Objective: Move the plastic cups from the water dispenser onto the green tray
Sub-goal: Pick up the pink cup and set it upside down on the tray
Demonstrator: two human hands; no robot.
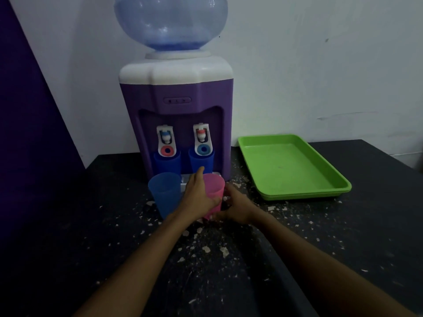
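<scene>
A pink plastic cup (215,188) stands upright in front of the purple water dispenser (176,106). My left hand (199,197) wraps its left side and my right hand (235,205) holds its lower right side. A light blue cup (164,193) stands just left of it, untouched. Two darker blue cups, one (167,163) on the left and one (202,160) on the right, sit under the dispenser's two taps. The green tray (320,179) lies to the right on the table with nothing in it.
The dark, paint-flecked table (229,259) stretches toward me. A white wall is behind the dispenser and tray, and a purple panel (27,110) stands at the left. A blue water bottle (170,21) tops the dispenser.
</scene>
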